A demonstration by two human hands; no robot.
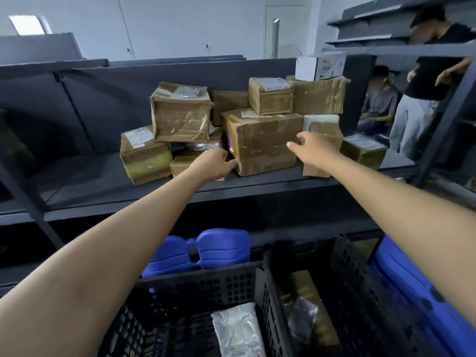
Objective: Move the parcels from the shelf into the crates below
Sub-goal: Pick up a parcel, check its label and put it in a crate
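Several taped brown cardboard parcels are piled on the dark shelf (pixel 98 184). The large parcel (pixel 262 140) lies at the front of the pile with a smaller box (pixel 270 96) on top of it. My left hand (pixel 215 163) grips its lower left corner, with the fingers curled into the gap beside it. At the parcel's right edge my right hand (pixel 314 150) has its thumb and forefinger on the front face; the other fingers are hidden. Below stand two black crates: the left crate (pixel 195 284) holds a white bag parcel (pixel 237 328), and the right crate (pixel 345 258) holds a brown parcel (pixel 306 287).
More parcels (pixel 180 112) crowd close on both sides of the large one. Blue plastic panels (pixel 206 251) stand behind the crates and another blue panel (pixel 412 292) at the right. A standing person (pixel 435 81) and a seated person (pixel 378 101) are beyond the shelf's right upright.
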